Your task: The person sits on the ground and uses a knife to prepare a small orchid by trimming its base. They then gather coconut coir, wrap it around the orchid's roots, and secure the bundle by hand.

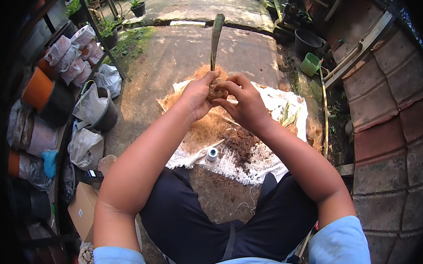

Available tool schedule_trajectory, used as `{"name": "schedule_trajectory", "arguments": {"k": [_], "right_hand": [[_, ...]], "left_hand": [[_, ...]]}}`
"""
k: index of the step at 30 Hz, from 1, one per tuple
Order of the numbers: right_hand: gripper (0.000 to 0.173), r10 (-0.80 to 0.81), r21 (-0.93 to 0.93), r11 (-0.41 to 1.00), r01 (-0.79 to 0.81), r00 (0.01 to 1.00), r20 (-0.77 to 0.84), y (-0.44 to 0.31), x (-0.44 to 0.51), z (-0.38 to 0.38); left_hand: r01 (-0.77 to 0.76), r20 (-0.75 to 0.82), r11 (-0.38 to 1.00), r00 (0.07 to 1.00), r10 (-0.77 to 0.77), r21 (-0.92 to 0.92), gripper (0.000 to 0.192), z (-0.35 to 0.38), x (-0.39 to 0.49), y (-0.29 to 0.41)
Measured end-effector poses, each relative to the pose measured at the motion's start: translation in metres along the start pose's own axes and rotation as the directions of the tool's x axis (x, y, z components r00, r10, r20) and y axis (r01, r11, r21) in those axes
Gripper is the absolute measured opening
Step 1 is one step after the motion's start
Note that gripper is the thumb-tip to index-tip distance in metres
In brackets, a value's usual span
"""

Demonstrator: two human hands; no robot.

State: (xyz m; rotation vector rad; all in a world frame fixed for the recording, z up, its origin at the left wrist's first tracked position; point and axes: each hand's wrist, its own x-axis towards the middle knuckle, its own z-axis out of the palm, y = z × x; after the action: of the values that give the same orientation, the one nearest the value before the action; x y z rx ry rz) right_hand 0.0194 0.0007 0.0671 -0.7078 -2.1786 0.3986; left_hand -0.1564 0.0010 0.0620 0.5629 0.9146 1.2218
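My left hand (198, 94) holds a ball of brown coconut fibre (218, 91) from which a single long green leaf (216, 39) rises upright. My right hand (244, 101) is at the ball's right side, its fingers curled and its fingertips touching the fibre. Whether a thread runs between those fingertips is too small to tell. Beneath both hands a frayed white woven sack (224, 170) is spread on the ground. On it lie loose coconut fibre (200, 131), dark crumbly soil (241, 144), a spool of thread (212, 153) and some cut leaf pieces (289, 116).
On the left, a rack holds bagged pots (74, 53), with a dark bucket (106, 110) beside it and a cardboard box (83, 209) nearer me. A green container (311, 64), a black basin (307, 42) and a bamboo pole (324, 113) are on the right, near stacked roof tiles (379, 148).
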Motion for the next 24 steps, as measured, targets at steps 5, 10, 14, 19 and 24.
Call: {"name": "schedule_trajectory", "arguments": {"k": [5, 10, 14, 19, 24], "right_hand": [[0.022, 0.022, 0.082, 0.996, -0.02, 1.0, -0.019, 0.01, 0.007, -0.003], [0.016, 0.202, 0.362, 0.916, -0.175, 0.979, -0.038, 0.026, 0.009, -0.005], [0.024, 0.415, 0.573, 0.719, -0.393, 0.904, 0.1, 0.035, 0.005, -0.01], [0.044, 0.494, 0.713, 0.539, -0.449, 0.854, 0.164, 0.037, 0.006, -0.017], [0.065, 0.278, 0.388, 0.897, -0.209, 0.951, -0.131, 0.034, 0.001, -0.013]], "left_hand": [[-0.01, 0.045, 1.0, 0.999, 0.01, 0.002, 0.029, 0.0, 0.001, -0.006], [-0.013, 0.109, 1.0, 0.994, 0.011, 0.012, 0.029, 0.016, -0.001, -0.011], [0.034, 0.137, 0.998, 0.99, -0.027, -0.048, 0.03, 0.02, -0.002, -0.006], [-0.11, 0.171, 0.994, 0.979, 0.112, -0.018, 0.032, 0.027, -0.003, -0.011], [-0.127, 0.217, 0.99, 0.97, 0.111, 0.062, 0.041, 0.038, -0.006, -0.012]]}}
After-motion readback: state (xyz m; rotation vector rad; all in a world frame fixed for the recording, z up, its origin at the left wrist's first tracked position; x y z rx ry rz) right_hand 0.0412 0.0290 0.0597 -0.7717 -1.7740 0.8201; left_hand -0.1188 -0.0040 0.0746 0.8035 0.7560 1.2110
